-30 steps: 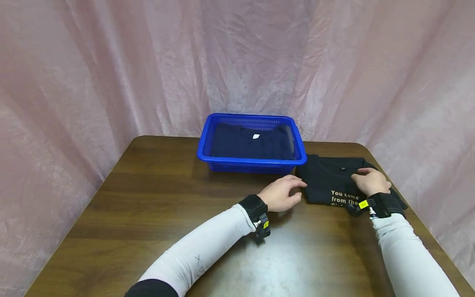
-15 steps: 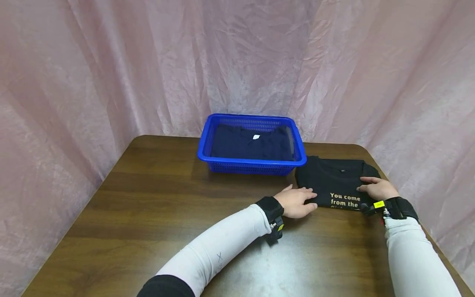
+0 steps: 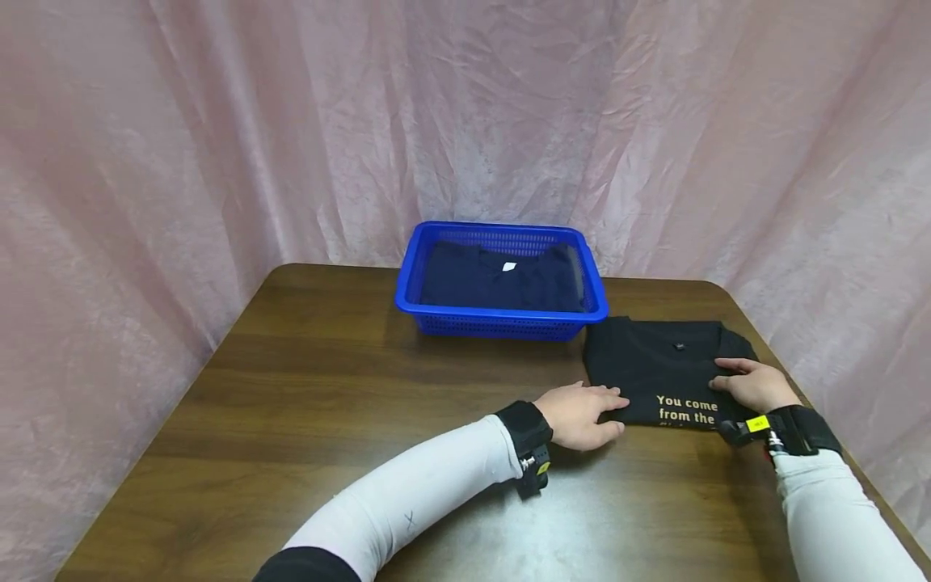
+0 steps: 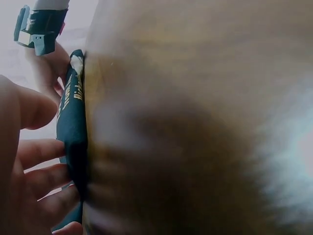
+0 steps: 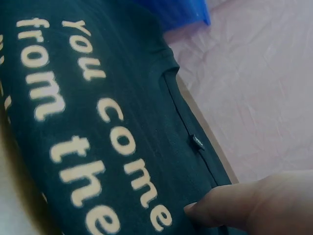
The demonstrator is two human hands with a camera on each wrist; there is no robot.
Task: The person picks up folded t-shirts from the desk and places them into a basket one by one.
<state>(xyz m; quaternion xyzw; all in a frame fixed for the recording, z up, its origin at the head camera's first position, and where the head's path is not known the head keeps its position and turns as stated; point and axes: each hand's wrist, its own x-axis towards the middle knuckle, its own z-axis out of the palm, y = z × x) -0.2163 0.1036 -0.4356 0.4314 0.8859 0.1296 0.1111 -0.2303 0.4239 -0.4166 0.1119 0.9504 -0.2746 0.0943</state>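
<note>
A folded black T-shirt with pale lettering lies flat on the table at the right in the head view. My left hand is at its near left corner, fingers extended and touching the cloth. The left wrist view shows those fingers against the shirt's folded side. On the shirt's right side rests my right hand, its fingers reaching over the top. In the right wrist view one finger touches the cloth near the collar and its small label. The underside of the shirt is hidden.
A blue plastic basket stands at the back of the brown wooden table, just behind the shirt's left corner. Inside it lies a folded dark navy garment with a white tag. Pink curtains hang behind the table.
The shirt has slid a little toward me, away from the basket. My left hand has come onto its left corner; the right hand has shifted outward and nearer along its right side.
</note>
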